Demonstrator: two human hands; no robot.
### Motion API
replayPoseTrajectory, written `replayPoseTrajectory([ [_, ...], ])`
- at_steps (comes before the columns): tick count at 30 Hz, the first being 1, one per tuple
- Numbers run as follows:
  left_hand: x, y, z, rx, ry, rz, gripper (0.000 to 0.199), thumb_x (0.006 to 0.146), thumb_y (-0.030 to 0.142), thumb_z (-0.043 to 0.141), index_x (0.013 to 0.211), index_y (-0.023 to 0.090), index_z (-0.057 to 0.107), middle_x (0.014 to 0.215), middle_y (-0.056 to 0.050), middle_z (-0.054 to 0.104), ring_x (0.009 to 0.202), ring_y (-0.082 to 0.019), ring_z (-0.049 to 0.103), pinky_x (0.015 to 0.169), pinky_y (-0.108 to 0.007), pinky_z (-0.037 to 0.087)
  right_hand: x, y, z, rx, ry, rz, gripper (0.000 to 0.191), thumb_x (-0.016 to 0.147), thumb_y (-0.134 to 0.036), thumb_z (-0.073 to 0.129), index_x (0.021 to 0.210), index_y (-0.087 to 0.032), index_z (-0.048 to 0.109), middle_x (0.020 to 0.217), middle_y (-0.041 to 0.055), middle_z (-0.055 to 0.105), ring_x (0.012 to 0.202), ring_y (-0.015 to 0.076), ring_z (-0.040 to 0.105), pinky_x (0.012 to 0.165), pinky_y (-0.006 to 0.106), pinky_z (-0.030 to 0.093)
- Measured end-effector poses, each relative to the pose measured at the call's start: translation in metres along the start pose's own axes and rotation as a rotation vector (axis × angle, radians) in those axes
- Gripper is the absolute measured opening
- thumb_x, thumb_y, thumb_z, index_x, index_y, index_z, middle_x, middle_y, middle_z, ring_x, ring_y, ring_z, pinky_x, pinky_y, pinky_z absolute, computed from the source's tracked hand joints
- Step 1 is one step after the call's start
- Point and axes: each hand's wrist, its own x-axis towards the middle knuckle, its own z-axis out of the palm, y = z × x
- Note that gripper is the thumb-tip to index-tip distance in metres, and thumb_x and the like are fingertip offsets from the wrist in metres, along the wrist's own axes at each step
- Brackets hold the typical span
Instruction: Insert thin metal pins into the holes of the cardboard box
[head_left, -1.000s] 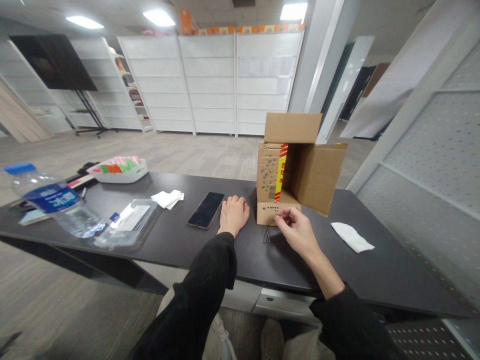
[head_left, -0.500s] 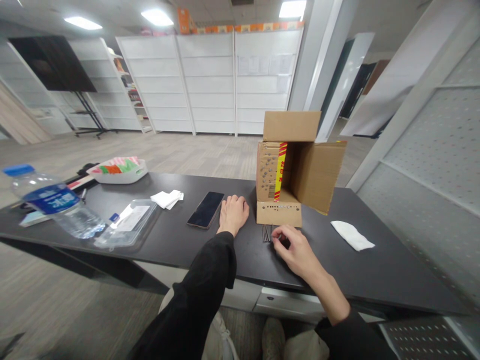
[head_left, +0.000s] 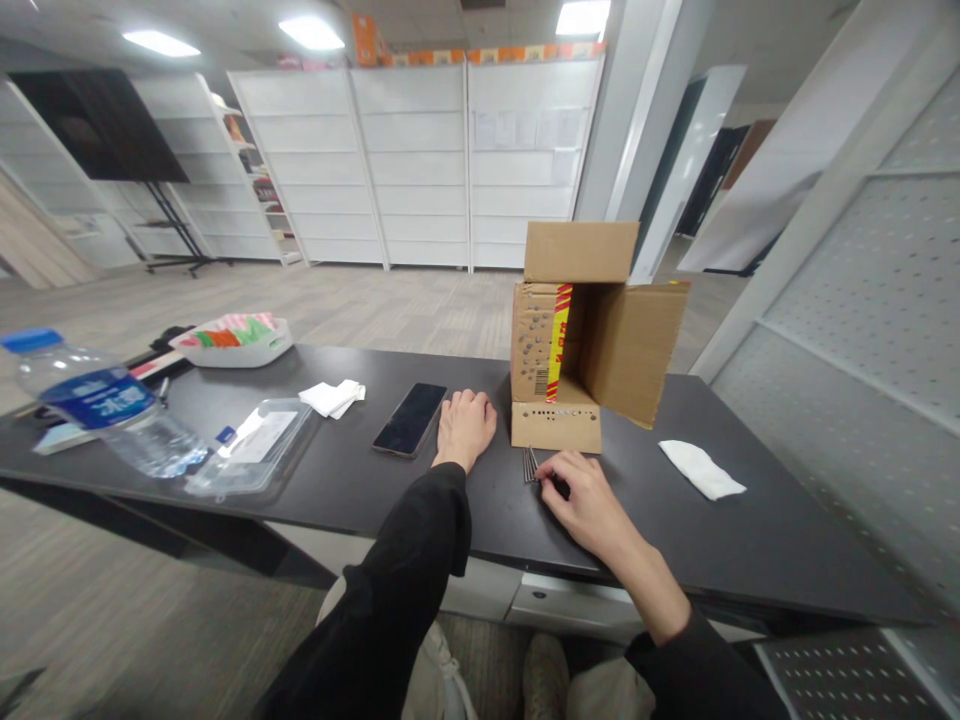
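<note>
My left hand (head_left: 465, 428) rests on the dark table just right of a black phone (head_left: 410, 420), its fingers curled and closed; anything under them is hidden. My right hand (head_left: 579, 494) is pinched at the right side of several thin metal rods (head_left: 528, 466) lying in front of the box. Its fingertips touch or nearly touch the rods, and what lies between them is too small to name. Behind the rods stands an open cardboard box (head_left: 556, 427), its opening facing me, with small holes in its lower flap and left side.
To the left are a water bottle (head_left: 112, 405), a clear plastic case (head_left: 259, 450), folded tissues (head_left: 332, 398) and a white tray (head_left: 236, 345) with coloured items. Another white tissue (head_left: 701, 470) lies right of the box on the table (head_left: 757, 540).
My right hand has moved slightly left, closer to the metal rods. One rod now leans at a different angle near my fingertips. My left hand stays in place.
</note>
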Motion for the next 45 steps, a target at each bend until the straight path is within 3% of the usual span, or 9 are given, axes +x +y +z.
replayPoseTrajectory([
  [36, 0.000, -0.001, 0.000, -0.012, -0.010, -0.011, 0.026, 0.097, 0.030, 0.039, 0.102, 0.022, 0.064, 0.106, -0.010, 0.064, 0.108, -0.025, 0.053, 0.090, -0.038, 0.039, 0.000, -0.006, -0.006, 0.029, 0.003, 0.000, 0.014, 0.092, -0.023, 0.048, 0.092, -0.023, 0.062, 0.093, 0.0046, 0.068, 0.088, 0.0206, 0.060, 0.083, 0.036, 0.038],
  [45, -0.001, 0.001, -0.002, -0.006, -0.010, -0.005, 0.027, 0.097, 0.029, 0.038, 0.100, 0.021, 0.064, 0.106, -0.010, 0.064, 0.106, -0.024, 0.054, 0.089, -0.038, 0.039, 0.029, 0.002, -0.024, -0.121, 0.089, 0.068, 0.015, 0.088, -0.022, 0.049, 0.091, -0.023, 0.065, 0.098, 0.0041, 0.068, 0.093, 0.0223, 0.060, 0.082, 0.037, 0.036],
])
